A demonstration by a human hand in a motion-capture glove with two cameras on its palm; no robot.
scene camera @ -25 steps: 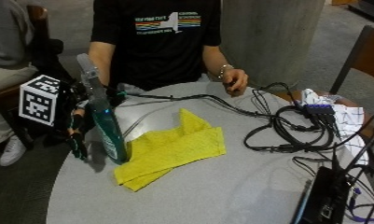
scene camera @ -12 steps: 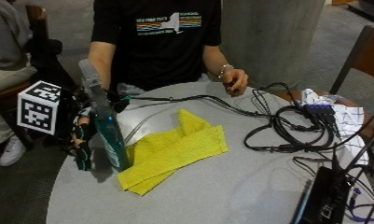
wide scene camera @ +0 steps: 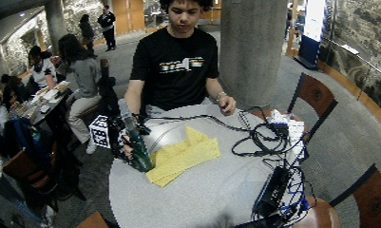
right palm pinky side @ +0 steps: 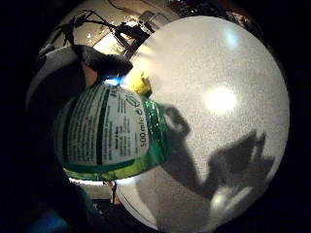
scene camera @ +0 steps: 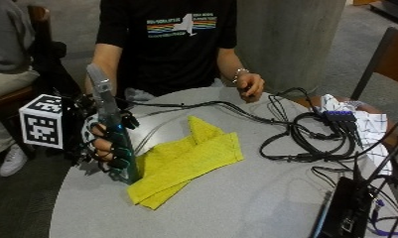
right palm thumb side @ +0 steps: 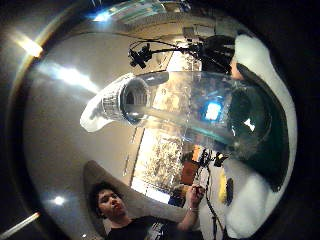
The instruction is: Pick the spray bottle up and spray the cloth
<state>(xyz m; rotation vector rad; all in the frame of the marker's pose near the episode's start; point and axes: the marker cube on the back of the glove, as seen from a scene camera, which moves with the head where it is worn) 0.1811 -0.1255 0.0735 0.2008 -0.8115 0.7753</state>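
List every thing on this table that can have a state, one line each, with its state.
spray bottle: gripped by the gloved right hand, tilted, base at the table beside the cloth.
right hand: fingers curled round the spray bottle.
yellow cloth: lying flat and folded on the table, not held.
left hand: bare, resting at the table edge, on the cables.
black cables: loosely coiled on the table.

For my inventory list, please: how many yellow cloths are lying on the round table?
1. The yellow cloth lies folded on the grey table, beside the spray bottle that the gloved right hand holds. Another cloth may be hidden inside its folds.
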